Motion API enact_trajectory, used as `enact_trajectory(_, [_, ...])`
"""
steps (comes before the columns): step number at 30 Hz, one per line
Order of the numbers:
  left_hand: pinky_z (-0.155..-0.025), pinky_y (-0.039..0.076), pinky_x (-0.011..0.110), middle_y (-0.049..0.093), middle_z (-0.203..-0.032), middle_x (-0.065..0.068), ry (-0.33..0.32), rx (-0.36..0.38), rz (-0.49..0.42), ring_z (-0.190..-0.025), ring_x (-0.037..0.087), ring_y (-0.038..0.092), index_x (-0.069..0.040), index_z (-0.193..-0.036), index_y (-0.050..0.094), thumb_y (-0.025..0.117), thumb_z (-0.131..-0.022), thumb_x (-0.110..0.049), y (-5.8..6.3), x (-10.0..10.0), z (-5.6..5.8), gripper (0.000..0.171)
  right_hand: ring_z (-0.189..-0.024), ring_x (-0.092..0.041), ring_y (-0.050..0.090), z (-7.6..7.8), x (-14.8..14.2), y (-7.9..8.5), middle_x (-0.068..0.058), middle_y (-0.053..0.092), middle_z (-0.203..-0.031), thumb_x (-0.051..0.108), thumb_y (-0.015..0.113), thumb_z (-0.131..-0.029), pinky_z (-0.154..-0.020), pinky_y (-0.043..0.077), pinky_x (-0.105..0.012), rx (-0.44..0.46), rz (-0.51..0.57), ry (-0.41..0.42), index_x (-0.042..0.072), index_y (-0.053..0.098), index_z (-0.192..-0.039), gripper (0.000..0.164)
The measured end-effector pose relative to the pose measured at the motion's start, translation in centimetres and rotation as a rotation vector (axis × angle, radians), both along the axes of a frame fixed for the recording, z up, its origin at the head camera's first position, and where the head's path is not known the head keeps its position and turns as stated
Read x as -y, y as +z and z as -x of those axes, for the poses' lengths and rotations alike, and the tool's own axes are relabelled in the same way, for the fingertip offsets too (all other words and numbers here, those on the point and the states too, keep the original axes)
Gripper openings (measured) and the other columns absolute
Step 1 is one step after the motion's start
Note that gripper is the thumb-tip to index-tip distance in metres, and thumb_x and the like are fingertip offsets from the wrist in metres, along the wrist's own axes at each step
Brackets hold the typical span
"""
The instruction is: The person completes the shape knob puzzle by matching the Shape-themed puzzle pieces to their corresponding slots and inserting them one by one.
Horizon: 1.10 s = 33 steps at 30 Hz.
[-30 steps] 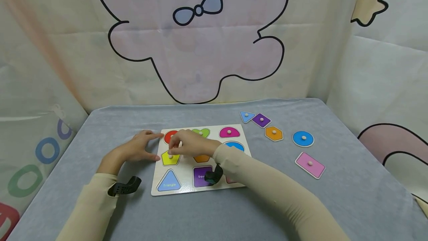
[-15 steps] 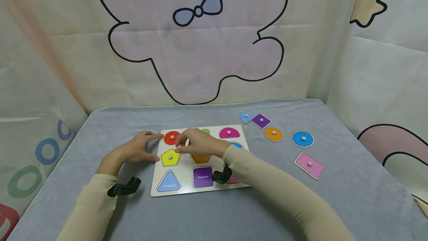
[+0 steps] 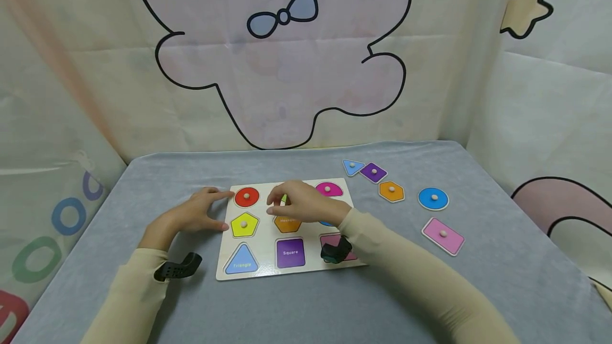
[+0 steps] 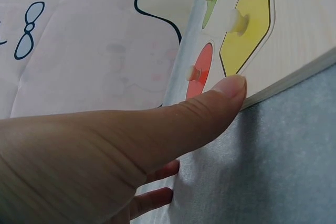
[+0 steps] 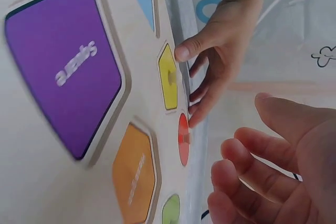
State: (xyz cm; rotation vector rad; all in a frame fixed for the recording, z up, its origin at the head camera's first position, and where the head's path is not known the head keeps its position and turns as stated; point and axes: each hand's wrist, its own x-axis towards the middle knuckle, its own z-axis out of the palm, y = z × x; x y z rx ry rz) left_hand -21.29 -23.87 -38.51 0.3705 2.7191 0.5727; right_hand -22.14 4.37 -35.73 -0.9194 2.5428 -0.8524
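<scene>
A white puzzle board [image 3: 265, 251] lies on the grey cloth. My left hand [image 3: 191, 211] holds steady at the board's left edge, its straight thumb on the rim beside the yellow pentagon piece [image 3: 239, 230]. In the left wrist view the thumb [image 4: 194, 114] stretches along that edge. Over the upper middle of the board hovers my right hand [image 3: 306, 201], fingers loosely bent, partly covering the green heart. The right wrist view shows nothing between its fingers [image 5: 262, 174]. A knobbed red piece [image 3: 251, 199] and a magenta half-circle piece [image 3: 330, 187] sit in the top row.
Loose knobbed pieces lie right of the board: a light blue triangle [image 3: 350, 169], a purple piece [image 3: 369, 172], an orange hexagon [image 3: 386, 194], a blue rounded piece [image 3: 426, 199] and a pink rectangle [image 3: 454, 243]. Printed recesses for a triangle [image 3: 241, 256] and square [image 3: 290, 260] line the front.
My right hand has let go of the yellow pentagon's knob and moved right across the board, uncovering the red and yellow pieces. The left hand has stayed at the edge.
</scene>
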Motion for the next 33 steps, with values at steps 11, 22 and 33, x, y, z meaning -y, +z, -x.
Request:
enact_trajectory(11, [-0.107, 0.038, 0.073, 0.032, -0.154, 0.033, -0.002, -0.005, -0.007, -0.138, 0.052, 0.033, -0.015, -0.155, 0.041, 0.086, -0.078, -0.041, -0.1, 0.0, 0.0, 0.092, -0.085, -0.019, 0.063, -0.6, -3.1, 0.3, -0.001, 0.07, -0.102, 0.029, 0.068, -0.097, -0.071, 0.054, -0.022, -0.04, 0.043, -0.014, 0.009, 0.073, -0.117, 0.029])
enact_trajectory(22, [-0.108, 0.038, 0.073, 0.031, -0.155, 0.033, 0.008, -0.001, 0.0, -0.139, 0.052, 0.032, -0.015, -0.155, 0.041, 0.086, -0.079, -0.041, 0.1, -0.1, 0.0, 0.093, -0.075, -0.015, 0.058, -1.2, -5.4, -0.1, 0.001, 0.069, -0.094, 0.028, 0.071, -0.096, -0.06, 0.048, -0.02, -0.146, 0.04, -0.059, 0.01, 0.074, -0.113, 0.025])
enact_trajectory(33, [-0.107, 0.038, 0.073, 0.031, -0.155, 0.032, 0.004, -0.004, 0.009, -0.139, 0.052, 0.033, -0.014, -0.155, 0.041, 0.085, -0.079, -0.042, 0.1, -0.2, 0.1, 0.093, -0.079, -0.012, 0.058, -0.6, -7.5, -1.0, -0.002, 0.071, -0.098, 0.026, 0.07, -0.096, -0.067, 0.053, -0.02, -0.16, 0.08, -0.092, 0.006, 0.073, -0.118, 0.029])
